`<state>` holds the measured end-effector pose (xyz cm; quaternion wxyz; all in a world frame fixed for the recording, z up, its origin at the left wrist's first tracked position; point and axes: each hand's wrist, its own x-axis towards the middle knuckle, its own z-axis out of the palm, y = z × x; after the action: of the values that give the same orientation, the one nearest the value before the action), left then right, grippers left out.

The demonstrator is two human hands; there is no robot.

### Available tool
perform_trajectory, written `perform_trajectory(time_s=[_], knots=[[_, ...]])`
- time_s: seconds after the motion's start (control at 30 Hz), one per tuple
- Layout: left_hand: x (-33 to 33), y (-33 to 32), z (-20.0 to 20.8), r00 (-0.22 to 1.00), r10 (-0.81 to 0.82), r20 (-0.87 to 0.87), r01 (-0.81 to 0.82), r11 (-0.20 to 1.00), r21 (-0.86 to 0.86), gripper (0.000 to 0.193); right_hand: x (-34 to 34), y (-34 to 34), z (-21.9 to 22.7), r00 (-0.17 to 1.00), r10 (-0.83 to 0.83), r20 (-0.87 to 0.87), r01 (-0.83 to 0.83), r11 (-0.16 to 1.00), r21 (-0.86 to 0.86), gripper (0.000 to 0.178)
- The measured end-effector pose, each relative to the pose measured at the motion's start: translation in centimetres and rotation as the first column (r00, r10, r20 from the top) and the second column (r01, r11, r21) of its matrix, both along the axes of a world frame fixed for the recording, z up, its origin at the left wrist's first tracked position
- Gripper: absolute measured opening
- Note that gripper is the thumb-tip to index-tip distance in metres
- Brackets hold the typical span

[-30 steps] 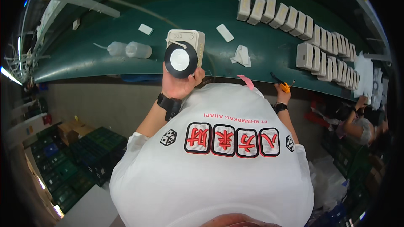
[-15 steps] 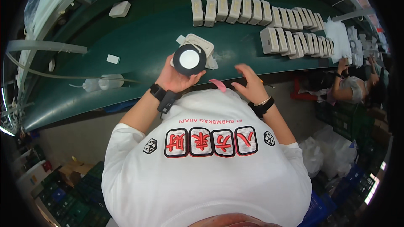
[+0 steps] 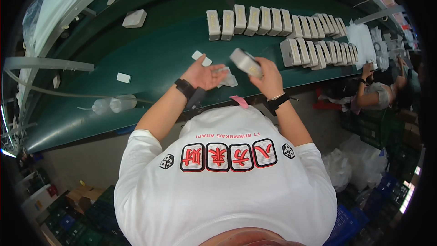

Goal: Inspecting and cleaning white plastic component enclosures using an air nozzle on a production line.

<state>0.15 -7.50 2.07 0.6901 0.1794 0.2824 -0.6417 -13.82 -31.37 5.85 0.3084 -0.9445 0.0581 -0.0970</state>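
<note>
My right hand [image 3: 269,78] grips one end of a beige boxy device [image 3: 246,63] with rounded corners, tilted above the green bench and slightly blurred. To its left, my left hand [image 3: 202,75] is open with the palm up and fingers spread, holding nothing. Its fingertips are next to a crumpled whitish cloth [image 3: 229,80] on the bench; whether they touch it I cannot tell. Just beyond that hand lies a small white rectangular piece [image 3: 201,58].
Two rows of similar beige devices [image 3: 276,22] stand toward the back right. A lone device [image 3: 134,18] lies far left, near another white piece [image 3: 123,78]. Translucent bottles [image 3: 114,105] lie near the front left edge. Another person's arm [image 3: 363,89] is at the far right.
The device with the round dark disc has left my left hand; my right hand, empty before, now grips a beige device further right. My left hand has opened.
</note>
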Motion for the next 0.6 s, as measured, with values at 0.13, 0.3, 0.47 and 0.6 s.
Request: perform_trajectory(time_s=[0.13, 0.3, 0.47, 0.6], knots=[[7.9, 3.0, -6.5, 0.872, 0.490, 0.019, -0.482, 0.850, 0.211, 0.039, 2.8, -4.7, -3.9, 0.883, -0.431, -0.184, 0.380, 0.888, -0.259, 0.056], [17.0, 6.7, -6.3, 0.670, 0.738, 0.080, -0.724, 0.627, 0.287, 0.038, 4.1, -8.4, -5.6, 0.724, -0.644, -0.247, 0.496, 0.735, -0.463, 0.054], [24.3, 10.2, -8.9, 0.524, 0.784, 0.333, -0.842, 0.418, 0.342, 0.049, 0.9, -2.7, -3.3, 0.947, -0.303, 0.107, 0.318, 0.840, -0.440, 0.050], [30.7, 9.5, -13.0, 0.576, 0.538, 0.616, -0.815, 0.434, 0.384, 0.062, -6.7, -0.2, -2.3, 0.913, 0.118, -0.390, -0.081, 0.991, 0.110, 0.034]])
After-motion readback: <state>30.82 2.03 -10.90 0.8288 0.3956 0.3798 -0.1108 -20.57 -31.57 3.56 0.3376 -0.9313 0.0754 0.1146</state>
